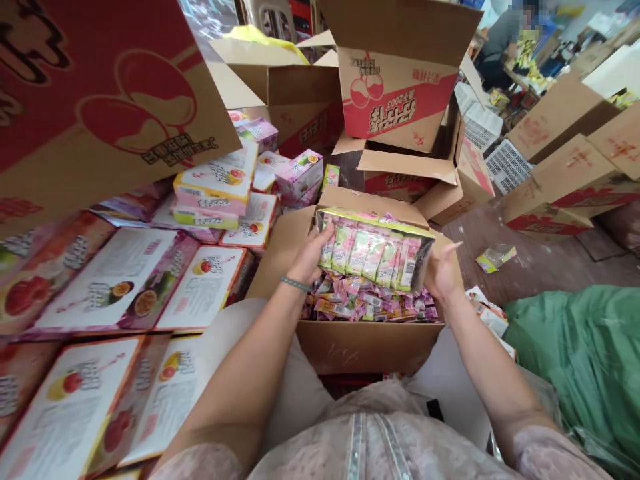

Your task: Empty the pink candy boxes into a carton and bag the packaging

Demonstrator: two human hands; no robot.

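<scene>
A display box of candy packets (367, 250), green and pink with a clear window, is held tilted above an open carton (370, 343). My left hand (311, 257) grips its left end, thumb over the front edge. At the right end, my right hand (445, 272) presses against the box with its thumb sticking out; its other fingers are partly hidden. Beneath the box, many loose candy packets (345, 303) fill the carton, which stands between my knees. Packets stand in a row behind the window.
Stacked fruit-print boxes (120, 280) cover the left side. A large red-and-brown carton (150, 100) looms at upper left, and more open cartons (400, 100) stand ahead. A green sack (575, 353) lies at right, near a small package (495, 258) on the floor. A person (510, 40) is at far upper right.
</scene>
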